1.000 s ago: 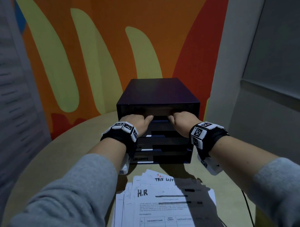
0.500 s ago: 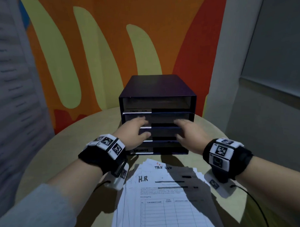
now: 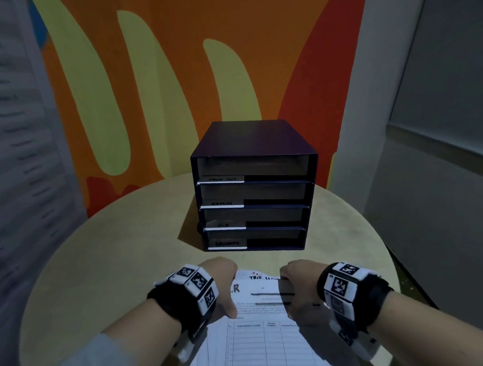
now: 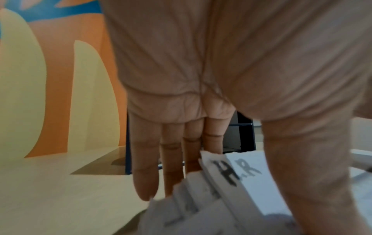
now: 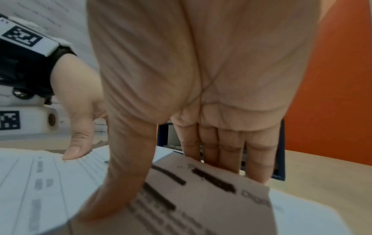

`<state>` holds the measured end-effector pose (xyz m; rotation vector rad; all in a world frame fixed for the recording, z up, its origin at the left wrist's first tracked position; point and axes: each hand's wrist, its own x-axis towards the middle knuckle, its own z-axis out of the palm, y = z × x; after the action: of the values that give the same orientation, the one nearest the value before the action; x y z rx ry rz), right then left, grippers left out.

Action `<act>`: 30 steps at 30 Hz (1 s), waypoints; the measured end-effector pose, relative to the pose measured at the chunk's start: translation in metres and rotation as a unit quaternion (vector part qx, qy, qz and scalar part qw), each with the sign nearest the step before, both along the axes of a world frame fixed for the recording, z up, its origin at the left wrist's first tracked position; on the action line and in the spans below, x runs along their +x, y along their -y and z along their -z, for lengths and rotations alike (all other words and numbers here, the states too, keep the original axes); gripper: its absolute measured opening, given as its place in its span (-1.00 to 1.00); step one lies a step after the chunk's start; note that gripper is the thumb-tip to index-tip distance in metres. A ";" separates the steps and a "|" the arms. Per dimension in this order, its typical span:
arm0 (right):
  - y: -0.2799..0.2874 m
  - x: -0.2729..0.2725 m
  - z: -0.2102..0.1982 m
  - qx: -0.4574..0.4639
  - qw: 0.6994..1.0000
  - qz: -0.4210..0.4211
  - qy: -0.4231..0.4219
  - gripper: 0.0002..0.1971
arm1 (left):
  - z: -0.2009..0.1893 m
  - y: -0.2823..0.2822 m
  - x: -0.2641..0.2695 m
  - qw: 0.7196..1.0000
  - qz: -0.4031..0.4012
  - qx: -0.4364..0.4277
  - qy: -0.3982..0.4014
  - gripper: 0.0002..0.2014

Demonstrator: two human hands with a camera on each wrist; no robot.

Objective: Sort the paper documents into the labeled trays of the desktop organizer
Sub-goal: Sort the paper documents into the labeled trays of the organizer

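A dark organizer (image 3: 252,140) with several white-labeled trays stands at the back of the round table. A fanned stack of printed papers (image 3: 263,343) lies at the near edge; its top sheet (image 4: 248,174) is marked "H.R". My left hand (image 3: 222,280) holds the stack's far left corner, thumb on top and fingers (image 4: 145,179) behind the ruffled edges. My right hand (image 3: 293,279) pinches the top sheet's right corner (image 5: 211,190), which is lifted and bent between thumb and fingers (image 5: 231,152).
The tan table (image 3: 113,242) has bare surface on both sides of the organizer. An orange and yellow mural wall (image 3: 176,75) stands right behind it. A printed poster (image 3: 14,136) hangs at the left, a grey wall (image 3: 440,176) at the right.
Both hands drew back from the organizer's tray fronts and came down onto the paper stack. The right hand has lifted the top sheet's corner.
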<state>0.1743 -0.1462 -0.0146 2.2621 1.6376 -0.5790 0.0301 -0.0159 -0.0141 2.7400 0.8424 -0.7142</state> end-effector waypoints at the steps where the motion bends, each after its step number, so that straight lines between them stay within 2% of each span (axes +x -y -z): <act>1: -0.004 -0.001 0.000 -0.008 1.000 -0.005 0.005 -0.49 | -0.001 0.001 0.005 1.000 0.002 0.009 -0.017 -0.48; 4: -0.014 -0.004 0.000 -0.033 0.999 -0.015 0.030 -0.41 | 0.000 0.003 0.013 0.998 0.007 0.027 -0.048 -0.40; 11: -0.015 -0.003 0.001 0.007 0.999 -0.012 0.044 -0.47 | 0.009 -0.002 -0.001 0.998 0.006 0.029 0.047 -0.35; 13: -0.014 -0.001 0.001 0.019 0.999 -0.010 0.034 -0.45 | 0.013 -0.004 -0.005 0.997 0.001 0.018 0.072 -0.42; 16: -0.011 0.002 0.000 0.032 0.999 -0.008 0.021 -0.52 | 0.014 -0.012 -0.011 0.994 0.010 0.010 0.109 -0.74; 21: -0.010 0.023 0.008 0.084 0.996 0.023 -0.029 -0.61 | 0.006 -0.034 -0.023 0.976 -0.043 -0.065 0.202 -0.72; 24: -0.006 0.039 0.009 0.193 0.971 0.093 -0.106 -0.61 | 0.007 -0.047 -0.033 0.949 -0.084 -0.085 0.292 -0.78; 27: 0.002 0.051 0.002 0.271 0.924 0.176 -0.204 -0.71 | 0.011 -0.057 -0.041 0.922 -0.090 -0.080 0.368 -0.81; 30: 0.007 0.059 0.005 0.314 0.865 0.221 -0.322 -0.76 | 0.015 -0.060 -0.043 0.880 -0.127 -0.177 0.423 -0.87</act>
<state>0.2330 -0.1528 -0.0191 3.2304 1.7585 -1.1525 -0.0131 0.0445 -0.0294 2.1826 0.7209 0.3557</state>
